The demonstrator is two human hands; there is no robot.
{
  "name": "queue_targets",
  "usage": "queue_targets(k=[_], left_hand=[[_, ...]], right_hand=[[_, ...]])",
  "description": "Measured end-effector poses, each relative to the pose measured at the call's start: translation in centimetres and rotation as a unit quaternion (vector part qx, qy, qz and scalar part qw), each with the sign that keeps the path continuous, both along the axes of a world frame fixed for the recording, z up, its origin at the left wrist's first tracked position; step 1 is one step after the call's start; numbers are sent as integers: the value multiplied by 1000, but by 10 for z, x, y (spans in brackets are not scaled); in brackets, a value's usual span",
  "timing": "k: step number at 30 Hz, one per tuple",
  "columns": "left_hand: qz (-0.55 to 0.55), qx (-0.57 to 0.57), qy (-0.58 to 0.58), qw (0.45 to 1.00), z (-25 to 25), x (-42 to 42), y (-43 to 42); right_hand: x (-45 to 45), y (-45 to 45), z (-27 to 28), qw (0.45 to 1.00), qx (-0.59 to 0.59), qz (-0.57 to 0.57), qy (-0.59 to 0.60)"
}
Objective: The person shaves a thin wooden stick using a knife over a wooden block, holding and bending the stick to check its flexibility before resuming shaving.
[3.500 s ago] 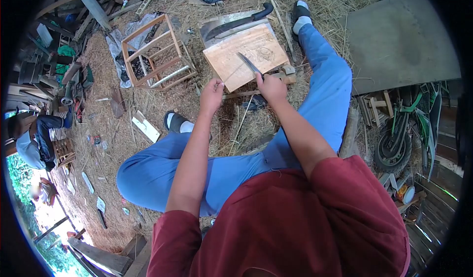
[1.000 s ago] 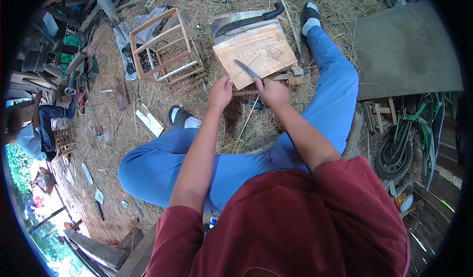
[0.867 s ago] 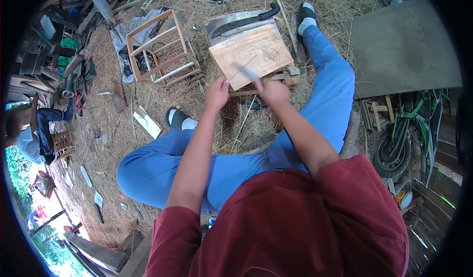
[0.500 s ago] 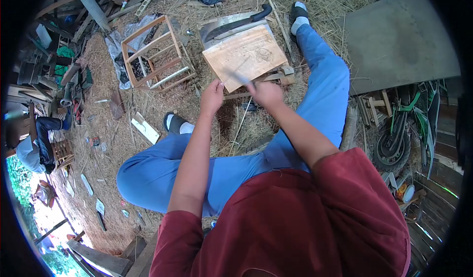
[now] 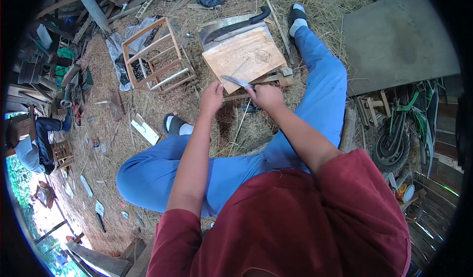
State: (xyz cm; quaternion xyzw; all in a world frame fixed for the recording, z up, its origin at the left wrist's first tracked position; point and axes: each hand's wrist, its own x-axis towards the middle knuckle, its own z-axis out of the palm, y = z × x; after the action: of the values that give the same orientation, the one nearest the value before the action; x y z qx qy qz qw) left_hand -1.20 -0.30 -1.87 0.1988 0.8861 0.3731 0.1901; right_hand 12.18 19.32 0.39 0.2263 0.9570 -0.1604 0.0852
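Knife [image 5: 234,80], the right hand's [image 5: 268,97] grip clamped round its handle, slants over the near corner of the wooden board [image 5: 226,57], where a thin strip [image 5: 240,66] lies. Blade work seems under way; how much is done or left cannot be judged. The left hand [image 5: 212,98] has its grip drawn together by that corner, on what I cannot tell. The fist covers most of the handle; the blade seems to hide the strip's near end.
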Motion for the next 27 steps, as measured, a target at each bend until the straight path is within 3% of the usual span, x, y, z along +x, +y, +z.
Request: queue_targets(k=[2, 4, 13, 18, 20, 22, 24, 26, 27], left_hand=[[-8, 25, 11, 1000, -1, -1, 1], [-6, 20, 14, 1000, 5, 0, 0], [35, 71, -72, 994, -8, -4, -1], [50, 73, -92, 992, 2, 0, 1], [44, 71, -109, 991, 5, 0, 1], [39, 81, -93, 992, 1, -1, 2], [36, 90, -76, 992, -1, -2, 1], [30, 68, -80, 994, 1, -4, 1], [30, 69, -81, 994, 2, -3, 1]], right_hand=[[-9, 16, 2, 998, 0, -59, -9], [-13, 26, 0, 975, -17, -224, 2], [-5, -19, -1, 999, -14, 13, 44], [-13, -7, 2, 997, -7, -68, 33], [-6, -18, 4, 999, -9, 22, 28], [-10, -10, 2, 999, -3, 24, 29], [-16, -4, -1, 995, -19, -93, 14], [-14, -10, -6, 996, -38, -87, 1], [-9, -11, 2, 999, -27, -21, -1]])
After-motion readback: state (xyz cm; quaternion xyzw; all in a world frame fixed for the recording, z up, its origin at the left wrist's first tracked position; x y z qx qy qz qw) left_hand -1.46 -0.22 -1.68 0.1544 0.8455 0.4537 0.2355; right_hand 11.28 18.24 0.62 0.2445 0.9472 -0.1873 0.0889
